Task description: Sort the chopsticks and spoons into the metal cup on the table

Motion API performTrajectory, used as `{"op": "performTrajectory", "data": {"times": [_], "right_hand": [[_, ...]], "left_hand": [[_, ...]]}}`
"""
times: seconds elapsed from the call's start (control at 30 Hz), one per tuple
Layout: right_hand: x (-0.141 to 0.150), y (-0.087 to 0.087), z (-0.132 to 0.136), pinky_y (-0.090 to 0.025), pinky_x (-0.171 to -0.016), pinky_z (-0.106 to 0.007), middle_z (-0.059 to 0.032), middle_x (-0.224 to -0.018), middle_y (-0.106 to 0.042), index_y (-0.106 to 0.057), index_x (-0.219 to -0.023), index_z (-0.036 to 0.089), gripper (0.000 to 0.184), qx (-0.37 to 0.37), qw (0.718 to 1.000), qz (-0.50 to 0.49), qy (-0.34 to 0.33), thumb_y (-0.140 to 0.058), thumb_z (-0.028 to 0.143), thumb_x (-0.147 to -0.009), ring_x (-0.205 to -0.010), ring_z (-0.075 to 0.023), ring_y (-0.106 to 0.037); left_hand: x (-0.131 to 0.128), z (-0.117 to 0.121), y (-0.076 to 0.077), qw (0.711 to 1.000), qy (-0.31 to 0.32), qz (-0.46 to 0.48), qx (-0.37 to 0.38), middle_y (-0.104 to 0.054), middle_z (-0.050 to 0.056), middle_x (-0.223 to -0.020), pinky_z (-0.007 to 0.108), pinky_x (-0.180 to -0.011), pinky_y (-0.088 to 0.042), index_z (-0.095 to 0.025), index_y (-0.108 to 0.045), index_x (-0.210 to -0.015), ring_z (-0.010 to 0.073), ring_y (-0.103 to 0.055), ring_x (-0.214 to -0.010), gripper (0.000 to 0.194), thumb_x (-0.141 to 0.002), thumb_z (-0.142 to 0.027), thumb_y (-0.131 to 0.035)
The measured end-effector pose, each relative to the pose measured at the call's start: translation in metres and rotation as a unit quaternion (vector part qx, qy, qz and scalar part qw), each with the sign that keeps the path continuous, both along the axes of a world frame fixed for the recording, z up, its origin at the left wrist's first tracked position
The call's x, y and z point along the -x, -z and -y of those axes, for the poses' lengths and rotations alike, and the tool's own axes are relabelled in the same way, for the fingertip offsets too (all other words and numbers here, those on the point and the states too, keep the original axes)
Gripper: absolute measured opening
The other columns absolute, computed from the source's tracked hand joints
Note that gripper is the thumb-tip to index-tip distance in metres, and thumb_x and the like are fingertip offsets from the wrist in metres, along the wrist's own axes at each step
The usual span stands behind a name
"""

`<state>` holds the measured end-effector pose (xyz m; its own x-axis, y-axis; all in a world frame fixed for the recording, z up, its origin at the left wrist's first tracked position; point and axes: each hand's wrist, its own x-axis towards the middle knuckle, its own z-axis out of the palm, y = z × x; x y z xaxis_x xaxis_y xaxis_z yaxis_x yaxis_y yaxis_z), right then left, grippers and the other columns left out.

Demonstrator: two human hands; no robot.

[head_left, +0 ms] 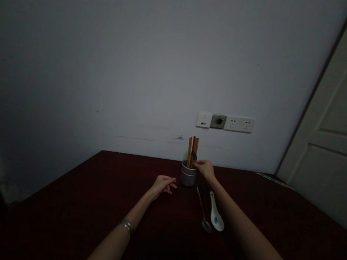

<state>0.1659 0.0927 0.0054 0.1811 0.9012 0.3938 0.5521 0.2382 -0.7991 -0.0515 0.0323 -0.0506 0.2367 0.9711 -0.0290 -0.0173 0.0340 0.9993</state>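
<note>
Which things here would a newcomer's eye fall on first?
Probably the white soup spoon, bright on the dark red table, to the right of a long-handled metal spoon. Next, the chopsticks standing in the metal holder near the wall, where the right hand pinches a dark spoon.

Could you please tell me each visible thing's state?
Cup: upright
Chopsticks: standing in the cup
Dark spoon: in the cup, bowl up
Right hand: pinching dark spoon
Left hand: loosely curled, holding nothing
Metal spoon: lying on table
White spoon: lying on table
Bracelet: worn
White double socket: nothing plugged in
</note>
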Motion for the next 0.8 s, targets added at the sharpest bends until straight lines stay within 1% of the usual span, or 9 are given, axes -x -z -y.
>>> {"op": "performTrajectory", "data": {"times": [0.23,0.37,0.47,0.6,0.8], "right_hand": [[0.000,-0.003,0.000,-0.036,-0.048,-0.023,-0.0041,-0.055,-0.066,-0.069,-0.059,0.017,0.013,0.013,1.000,0.024,0.012,-0.065,0.029,-0.056,-0.055,-0.0175,-0.060],[0.000,-0.006,-0.002,-0.036,-0.048,-0.023,-0.0043,-0.053,-0.064,-0.068,-0.057,0.017,0.012,0.021,0.997,0.066,0.028,-0.066,0.029,-0.055,-0.052,-0.0167,-0.059],[-0.001,-0.008,-0.002,-0.035,-0.048,-0.023,-0.0040,-0.052,-0.063,-0.068,-0.057,0.017,0.010,0.021,0.995,0.095,0.023,-0.066,0.027,-0.055,-0.051,-0.0154,-0.057],[-0.001,-0.009,-0.003,-0.035,-0.050,-0.023,-0.0041,-0.052,-0.062,-0.067,-0.056,0.017,0.008,0.020,0.994,0.108,0.012,-0.065,0.025,-0.056,-0.052,-0.0149,-0.056],[-0.002,-0.013,-0.002,-0.037,-0.052,-0.022,-0.0055,-0.057,-0.064,-0.069,-0.060,0.017,0.012,0.034,0.991,0.131,0.011,-0.065,0.028,-0.057,-0.057,-0.0158,-0.059]], "left_hand": [[0.001,0.000,0.002,1.000,0.001,0.006,-0.006,-0.067,0.010,-0.071,0.022,-0.044,-0.047,-0.007,-0.061,-0.079,0.0023,-0.041,-0.033,0.033,-0.072,-0.039,-0.061],[0.001,-0.002,0.002,1.000,0.004,0.002,-0.006,-0.067,0.010,-0.071,0.022,-0.045,-0.047,-0.007,-0.061,-0.080,0.0024,-0.042,-0.034,0.034,-0.072,-0.040,-0.061],[0.001,-0.002,0.002,1.000,0.006,0.007,-0.009,-0.067,0.011,-0.071,0.022,-0.043,-0.046,-0.007,-0.061,-0.079,0.0025,-0.041,-0.033,0.032,-0.072,-0.038,-0.061],[0.000,-0.001,0.003,1.000,0.004,0.013,-0.011,-0.067,0.010,-0.070,0.022,-0.042,-0.046,-0.007,-0.061,-0.077,0.0026,-0.040,-0.032,0.031,-0.071,-0.037,-0.062],[0.000,-0.002,0.003,1.000,0.004,0.007,-0.008,-0.067,0.009,-0.069,0.023,-0.043,-0.046,-0.007,-0.060,-0.078,0.0030,-0.042,-0.032,0.032,-0.071,-0.038,-0.062]]}}
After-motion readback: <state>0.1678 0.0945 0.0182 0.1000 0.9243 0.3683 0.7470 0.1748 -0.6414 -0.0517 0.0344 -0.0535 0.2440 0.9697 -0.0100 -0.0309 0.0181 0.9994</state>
